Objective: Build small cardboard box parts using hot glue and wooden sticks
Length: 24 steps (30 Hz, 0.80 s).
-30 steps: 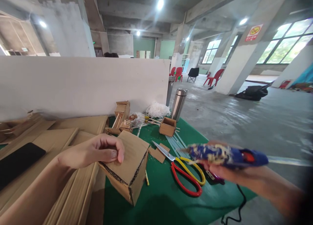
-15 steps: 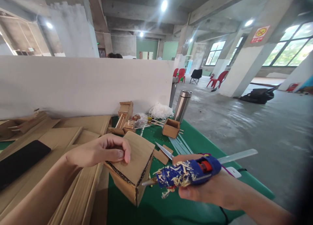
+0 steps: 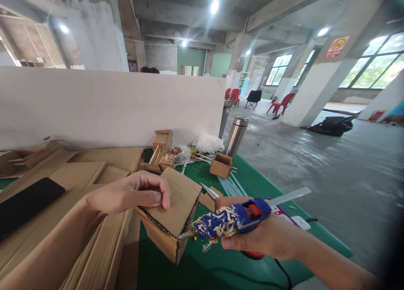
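Observation:
My left hand (image 3: 143, 192) grips a cardboard box (image 3: 176, 197) by its top left edge, fingers curled over the flat lid. Between the lid and the box walls a dark corrugated seam shows along the front and right. In my right hand (image 3: 268, 235) is a blue hot glue gun (image 3: 233, 218), its barrel crusted with dried glue strings and a clear glue stick (image 3: 293, 195) poking out of the back. The metal nozzle (image 3: 186, 234) is at the box's front corner, touching or very close to the seam. Scissors (image 3: 210, 191) lie partly hidden behind the box.
Cardboard sheets (image 3: 82, 172) and a black phone-like slab (image 3: 31, 203) cover the left side. Beyond the box are a small open cardboard box (image 3: 221, 165), glue sticks (image 3: 232, 185), white stringy glue (image 3: 207, 142) and a steel flask (image 3: 236, 136). A white partition (image 3: 110, 107) stands behind.
My right hand has brought the glue gun leftward, so its nozzle is now at the box's front corner. My left hand keeps its grip on the box.

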Each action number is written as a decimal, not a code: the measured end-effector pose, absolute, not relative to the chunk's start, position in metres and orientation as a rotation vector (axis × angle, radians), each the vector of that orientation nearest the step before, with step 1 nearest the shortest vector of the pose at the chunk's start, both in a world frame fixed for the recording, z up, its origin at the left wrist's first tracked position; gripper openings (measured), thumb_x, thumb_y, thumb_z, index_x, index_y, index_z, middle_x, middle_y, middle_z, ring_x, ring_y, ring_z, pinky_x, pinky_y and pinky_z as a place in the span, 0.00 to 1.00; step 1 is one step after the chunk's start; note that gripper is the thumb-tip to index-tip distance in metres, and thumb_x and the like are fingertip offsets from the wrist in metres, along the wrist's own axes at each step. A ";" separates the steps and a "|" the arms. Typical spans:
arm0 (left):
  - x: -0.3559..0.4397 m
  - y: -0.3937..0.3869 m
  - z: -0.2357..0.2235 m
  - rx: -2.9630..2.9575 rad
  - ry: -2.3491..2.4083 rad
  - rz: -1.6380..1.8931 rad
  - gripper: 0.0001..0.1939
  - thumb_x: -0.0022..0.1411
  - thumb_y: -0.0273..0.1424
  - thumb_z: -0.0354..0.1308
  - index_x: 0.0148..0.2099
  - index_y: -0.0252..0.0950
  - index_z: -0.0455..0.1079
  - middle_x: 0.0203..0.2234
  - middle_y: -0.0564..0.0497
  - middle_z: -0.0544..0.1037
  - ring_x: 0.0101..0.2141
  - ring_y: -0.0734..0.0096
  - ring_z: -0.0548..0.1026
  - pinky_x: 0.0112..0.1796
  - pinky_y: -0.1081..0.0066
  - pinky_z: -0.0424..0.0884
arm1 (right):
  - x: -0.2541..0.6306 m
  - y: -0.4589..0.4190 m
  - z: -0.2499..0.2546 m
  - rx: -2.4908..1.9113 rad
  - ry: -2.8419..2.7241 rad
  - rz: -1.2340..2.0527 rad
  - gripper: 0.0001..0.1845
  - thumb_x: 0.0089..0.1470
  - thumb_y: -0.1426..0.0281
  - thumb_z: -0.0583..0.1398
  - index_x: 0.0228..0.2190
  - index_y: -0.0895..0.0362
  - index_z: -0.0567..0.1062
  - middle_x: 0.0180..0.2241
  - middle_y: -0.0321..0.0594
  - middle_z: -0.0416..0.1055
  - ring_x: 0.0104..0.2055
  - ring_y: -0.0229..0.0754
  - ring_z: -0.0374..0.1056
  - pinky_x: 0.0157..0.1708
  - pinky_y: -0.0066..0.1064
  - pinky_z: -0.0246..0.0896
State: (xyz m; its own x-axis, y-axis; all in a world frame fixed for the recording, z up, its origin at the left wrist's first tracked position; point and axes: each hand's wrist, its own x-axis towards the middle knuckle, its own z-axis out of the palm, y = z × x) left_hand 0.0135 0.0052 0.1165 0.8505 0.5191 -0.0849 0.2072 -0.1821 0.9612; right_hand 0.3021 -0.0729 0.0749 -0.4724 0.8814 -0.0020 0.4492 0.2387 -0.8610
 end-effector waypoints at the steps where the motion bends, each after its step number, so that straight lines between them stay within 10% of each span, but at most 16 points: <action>1: 0.014 0.005 0.117 1.761 0.560 0.307 0.09 0.62 0.35 0.58 0.32 0.34 0.71 0.24 0.56 0.68 0.22 0.77 0.54 0.23 0.74 0.49 | 0.301 -0.072 0.077 -1.191 -2.027 1.177 0.20 0.47 0.50 0.67 0.30 0.54 0.76 0.27 0.35 0.70 0.30 0.40 0.68 0.30 0.28 0.66; 24: 0.013 0.004 0.117 1.776 0.582 0.306 0.12 0.61 0.38 0.59 0.32 0.34 0.70 0.24 0.55 0.68 0.22 0.76 0.54 0.24 0.73 0.49 | 0.303 -0.065 0.079 -1.262 -1.963 1.426 0.23 0.39 0.46 0.69 0.31 0.49 0.80 0.34 0.34 0.80 0.42 0.50 0.75 0.45 0.35 0.69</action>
State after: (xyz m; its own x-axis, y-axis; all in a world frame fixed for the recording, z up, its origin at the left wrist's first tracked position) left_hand 0.0134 0.0039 0.1171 0.8411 0.5329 -0.0920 0.2266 -0.1929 0.9547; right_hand 0.3033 -0.0650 0.0788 -0.5102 0.8416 -0.1773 0.4290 0.0703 -0.9006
